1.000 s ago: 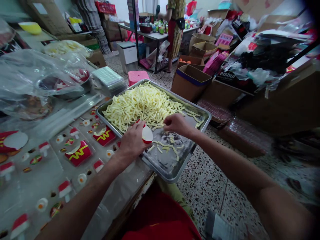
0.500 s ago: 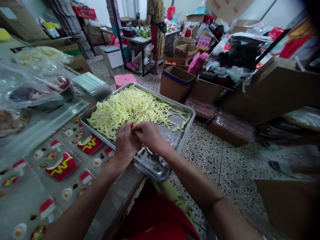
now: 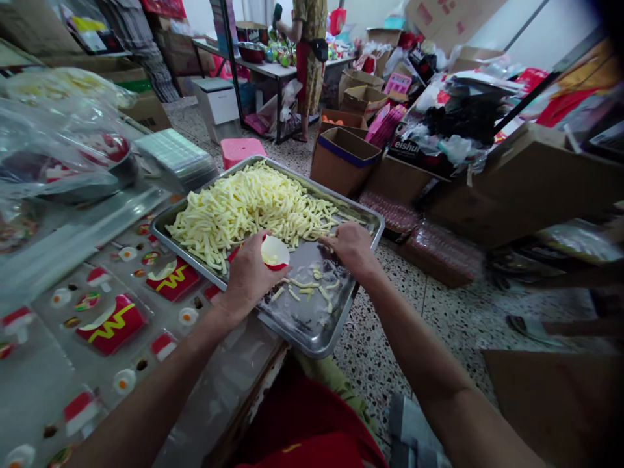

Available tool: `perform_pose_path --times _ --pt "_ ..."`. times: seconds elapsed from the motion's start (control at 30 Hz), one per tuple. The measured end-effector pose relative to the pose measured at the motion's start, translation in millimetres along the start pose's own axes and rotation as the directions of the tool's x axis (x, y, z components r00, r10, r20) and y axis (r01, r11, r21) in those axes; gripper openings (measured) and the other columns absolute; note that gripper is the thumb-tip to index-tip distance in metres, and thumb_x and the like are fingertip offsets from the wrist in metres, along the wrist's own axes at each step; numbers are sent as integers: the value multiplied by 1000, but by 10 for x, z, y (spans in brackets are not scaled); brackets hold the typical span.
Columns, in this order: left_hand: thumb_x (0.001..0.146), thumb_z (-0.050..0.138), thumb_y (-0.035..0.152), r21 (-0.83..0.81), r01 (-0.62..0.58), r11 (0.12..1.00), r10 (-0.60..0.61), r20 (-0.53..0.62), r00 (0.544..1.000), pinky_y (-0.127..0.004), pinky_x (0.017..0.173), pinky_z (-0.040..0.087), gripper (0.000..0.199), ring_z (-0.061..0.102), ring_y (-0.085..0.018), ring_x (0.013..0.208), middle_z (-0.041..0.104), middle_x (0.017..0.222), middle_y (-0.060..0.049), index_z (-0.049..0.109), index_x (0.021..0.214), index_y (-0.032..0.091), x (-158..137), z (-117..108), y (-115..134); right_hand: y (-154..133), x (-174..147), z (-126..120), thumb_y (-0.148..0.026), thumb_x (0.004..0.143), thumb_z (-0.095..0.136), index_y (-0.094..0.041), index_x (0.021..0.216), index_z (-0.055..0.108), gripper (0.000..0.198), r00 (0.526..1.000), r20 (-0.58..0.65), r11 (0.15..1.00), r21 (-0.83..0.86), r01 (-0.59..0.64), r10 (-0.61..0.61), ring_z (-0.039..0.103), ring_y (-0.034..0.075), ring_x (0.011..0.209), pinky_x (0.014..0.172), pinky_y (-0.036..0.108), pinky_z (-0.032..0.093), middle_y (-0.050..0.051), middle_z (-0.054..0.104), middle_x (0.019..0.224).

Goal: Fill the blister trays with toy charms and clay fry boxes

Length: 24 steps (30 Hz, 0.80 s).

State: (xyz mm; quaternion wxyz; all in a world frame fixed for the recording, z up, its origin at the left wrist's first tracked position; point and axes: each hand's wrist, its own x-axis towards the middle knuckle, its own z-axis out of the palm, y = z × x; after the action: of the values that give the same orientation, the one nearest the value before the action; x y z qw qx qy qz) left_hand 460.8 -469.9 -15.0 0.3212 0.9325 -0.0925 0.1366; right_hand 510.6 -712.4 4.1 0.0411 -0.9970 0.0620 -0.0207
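Observation:
My left hand point(image 3: 248, 276) is closed around a small red French-fry box point(image 3: 275, 252), its white inside facing up and a pale piece showing in it. Over the right side of a metal tray point(image 3: 312, 341), my right hand point(image 3: 351, 248) has its fingers curled at the edge of a heap of pale yellow fry-like sticks point(image 3: 253, 201); what they pinch is hidden. Several loose sticks point(image 3: 307, 286) lie on the tray's bare part, among whitish powder. Left of the tray, a flat red box with a yellow zigzag point(image 3: 114, 325) lies among small food-shaped pieces.
Clear plastic bags point(image 3: 58, 143) and a stack of clear trays point(image 3: 174, 156) lie at the left. A pink stool point(image 3: 242, 151) stands beyond the tray. Cardboard boxes point(image 3: 345, 156) stand on the floor to the right. Another person point(image 3: 309, 65) stands by the far table.
My hands were together over the tray's near side. They have parted: the right moved right to the heap's edge, and the box in my left now shows opened. More loose sticks are visible.

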Motion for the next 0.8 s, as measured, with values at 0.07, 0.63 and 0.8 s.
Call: perform_pose_path --times 0.07,0.63,0.8 --pt "66 87 33 2 -25 1000 25 42 999 -39 105 49 74 63 -28 119 66 130 -10 52 130 21 1 33 43 -35 45 65 -42 88 68 -11 97 80 34 998 65 998 -55 19 -16 69 27 86 74 33 47 20 76 96" --pt "63 89 35 92 1 996 -20 206 978 -45 99 53 80 65 -34 117 68 128 -16 55 133 16 -48 144 413 239 -23 -249 -30 76 68 -16 74 75 16 965 -262 773 609 180 -19 59 14 59 57 27 40 2 69 64" --pt "64 87 31 106 3 994 -20 157 987 -43 102 51 77 64 -33 119 67 129 -16 55 132 16 76 201 542 -173 -199 -441 -21 73 70 -17 70 75 7 933 -101 824 444 353 -346 58 15 64 61 29 40 3 69 67"
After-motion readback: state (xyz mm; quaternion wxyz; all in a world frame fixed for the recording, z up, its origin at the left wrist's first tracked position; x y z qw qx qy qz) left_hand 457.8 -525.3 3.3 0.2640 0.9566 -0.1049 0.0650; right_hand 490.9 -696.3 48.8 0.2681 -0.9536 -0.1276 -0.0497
